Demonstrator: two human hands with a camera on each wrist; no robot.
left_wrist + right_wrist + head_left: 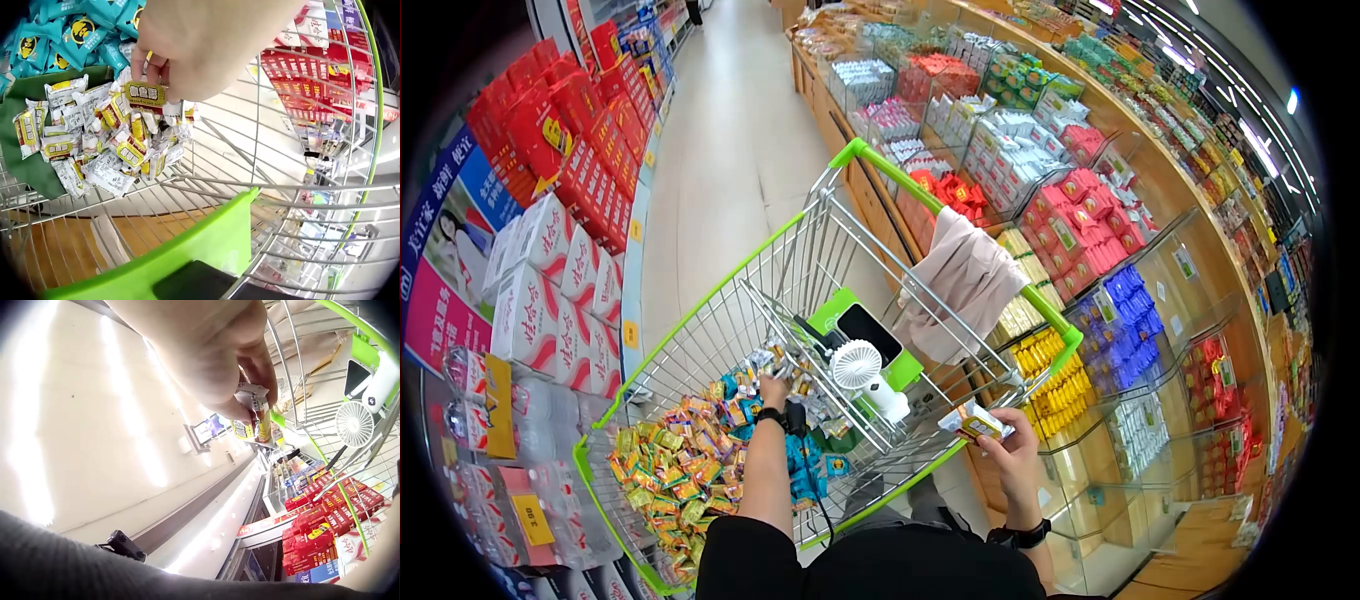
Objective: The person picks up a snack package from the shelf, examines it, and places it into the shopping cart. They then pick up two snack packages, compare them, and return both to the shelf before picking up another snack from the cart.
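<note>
My left hand (200,47) reaches down into the shopping cart (735,265), its fingertips pinching a small wrapped snack (147,94) with a brown-gold label. Below it lies a pile of similar white-and-yellow wrapped snacks (128,150) on a green sheet (25,156). Teal packets (75,31) lie beside that pile, and orange and yellow packets (690,455) fill the near left of the basket. Outside the cart's right side, my right hand (1015,450) holds white-and-yellow wrapped snacks (976,422) between thumb and fingers; in the right wrist view their wrappers (255,412) show past the fingertips.
A white handheld fan (858,366) and a green holder with a dark screen (870,333) sit on the cart. A beige cloth (962,285) hangs over its handle. Glass-sided bins of wrapped snacks (1055,375) line the right; boxes (550,315) are stacked left.
</note>
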